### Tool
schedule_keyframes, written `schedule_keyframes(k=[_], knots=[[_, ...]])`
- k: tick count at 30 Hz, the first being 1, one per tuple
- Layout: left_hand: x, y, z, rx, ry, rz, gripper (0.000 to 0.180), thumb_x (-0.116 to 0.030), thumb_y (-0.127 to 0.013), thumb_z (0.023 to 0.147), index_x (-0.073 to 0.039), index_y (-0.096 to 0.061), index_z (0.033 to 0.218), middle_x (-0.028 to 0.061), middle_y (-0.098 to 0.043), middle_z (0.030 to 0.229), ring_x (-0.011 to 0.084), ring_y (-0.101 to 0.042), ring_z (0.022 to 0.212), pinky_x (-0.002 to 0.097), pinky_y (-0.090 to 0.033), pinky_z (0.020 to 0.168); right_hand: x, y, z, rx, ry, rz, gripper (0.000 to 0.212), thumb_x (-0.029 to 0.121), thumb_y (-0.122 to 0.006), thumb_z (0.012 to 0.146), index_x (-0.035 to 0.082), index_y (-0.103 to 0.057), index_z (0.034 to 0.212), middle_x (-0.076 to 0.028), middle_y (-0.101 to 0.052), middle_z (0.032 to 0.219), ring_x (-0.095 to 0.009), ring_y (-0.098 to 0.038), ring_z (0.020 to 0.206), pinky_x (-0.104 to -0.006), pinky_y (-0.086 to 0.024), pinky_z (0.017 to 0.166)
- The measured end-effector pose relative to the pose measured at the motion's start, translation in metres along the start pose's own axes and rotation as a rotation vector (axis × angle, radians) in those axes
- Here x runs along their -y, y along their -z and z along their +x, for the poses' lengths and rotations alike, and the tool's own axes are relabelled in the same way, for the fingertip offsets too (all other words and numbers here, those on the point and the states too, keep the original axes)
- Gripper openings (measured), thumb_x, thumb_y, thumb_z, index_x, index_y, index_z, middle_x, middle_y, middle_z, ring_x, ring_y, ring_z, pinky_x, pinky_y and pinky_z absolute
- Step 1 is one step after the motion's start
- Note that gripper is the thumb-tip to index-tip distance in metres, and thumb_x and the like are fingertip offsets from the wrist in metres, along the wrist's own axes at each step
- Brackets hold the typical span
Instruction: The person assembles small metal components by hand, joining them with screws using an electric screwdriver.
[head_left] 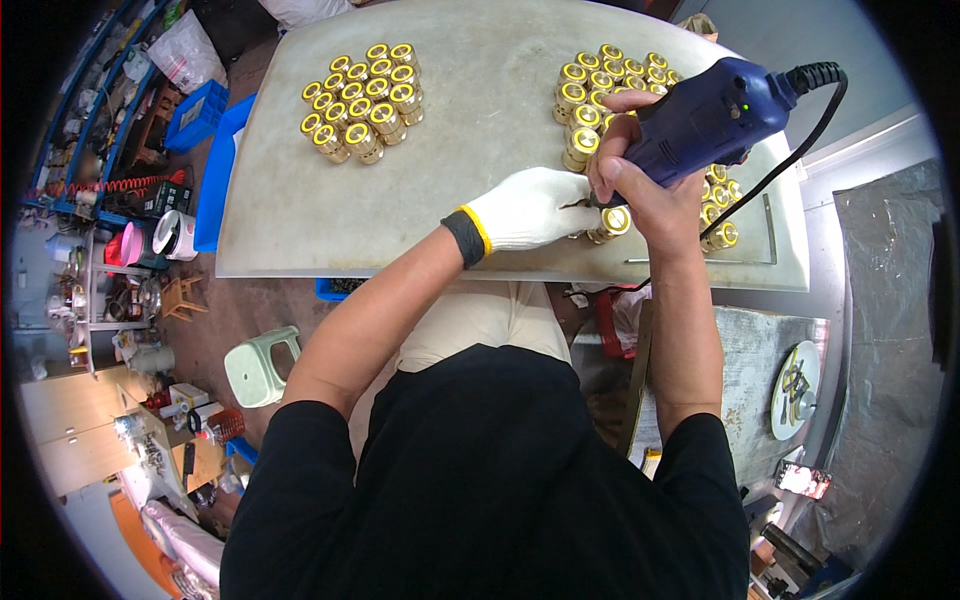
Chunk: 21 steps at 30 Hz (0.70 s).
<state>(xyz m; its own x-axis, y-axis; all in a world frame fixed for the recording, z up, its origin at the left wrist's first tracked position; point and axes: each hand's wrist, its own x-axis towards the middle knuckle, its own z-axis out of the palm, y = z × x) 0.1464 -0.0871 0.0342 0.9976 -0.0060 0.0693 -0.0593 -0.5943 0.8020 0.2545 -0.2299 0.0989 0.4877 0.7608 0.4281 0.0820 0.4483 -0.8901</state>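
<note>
Clock directions are taken from the brass cylinder (615,220) under the tool, which stands close to the tabletop's (480,120) near edge. A sideways push could tip it off that edge.

At 4 o'clock, a thin L-shaped metal rod (720,262) lies along the edge, where a forearm or a loop of cord might drag it.

At 9 o'clock, the left gloved hand (535,210) has its fingers brought up to the cylinder's side; whether they pinch it firmly cannot be told. If the grip is loose, the cylinder could spin or slip; if the tool turns, the glove's loose cloth could catch, as its nose sits just beside those fingers.

At 1 o'clock, the bare right hand (655,210) has its fingers wrapped around a dark blue corded power tool (690,120). The black cord (800,150) arcs down past the wrist and could snag the small brass group (720,205) at 3 o'clock.

At 12 o'clock, the larger brass group (610,75) crowds the knuckles, so a sudden kick might knock several over. The group at 10 o'clock (365,100) stands well apart, at less risk.
</note>
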Motion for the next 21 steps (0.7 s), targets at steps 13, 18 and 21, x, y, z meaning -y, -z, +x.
schedule_keyframes(k=[13, 18, 21], knots=[[0.002, -0.009, -0.003, -0.108, -0.058, 0.12, 0.047, -0.042, -0.077, 0.089, -0.007, -0.072, 0.12, 0.0215, -0.075, 0.11, 0.0415, -0.072, 0.104, 0.0466, -0.056, 0.091, 0.0, -0.002, 0.0, -0.001, -0.002, 0.0, 0.046, -0.007, -0.074, 0.084, -0.001, -0.063, 0.129, -0.003, -0.064, 0.083, -0.01, -0.063, 0.067, -0.0259, -0.05, 0.06], [0.004, -0.01, -0.002, -0.121, -0.046, 0.168, 0.044, -0.041, -0.077, 0.089, -0.007, -0.073, 0.116, 0.0213, -0.075, 0.108, 0.0418, -0.072, 0.103, 0.0472, -0.056, 0.089, 0.0, -0.004, 0.0, -0.031, -0.054, -0.077, 0.043, -0.004, -0.079, 0.082, 0.001, -0.063, 0.122, -0.004, -0.065, 0.087, -0.01, -0.064, 0.069, -0.0259, -0.052, 0.06], [0.005, -0.013, -0.001, -0.14, -0.057, 0.154, 0.042, -0.04, -0.077, 0.089, -0.006, -0.074, 0.113, 0.0216, -0.075, 0.107, 0.0419, -0.072, 0.102, 0.0468, -0.056, 0.089, -0.002, -0.004, 0.002, -0.023, -0.059, -0.067, 0.043, -0.005, -0.08, 0.081, 0.002, -0.063, 0.121, -0.004, -0.064, 0.087, -0.01, -0.064, 0.069, -0.026, -0.052, 0.059]])
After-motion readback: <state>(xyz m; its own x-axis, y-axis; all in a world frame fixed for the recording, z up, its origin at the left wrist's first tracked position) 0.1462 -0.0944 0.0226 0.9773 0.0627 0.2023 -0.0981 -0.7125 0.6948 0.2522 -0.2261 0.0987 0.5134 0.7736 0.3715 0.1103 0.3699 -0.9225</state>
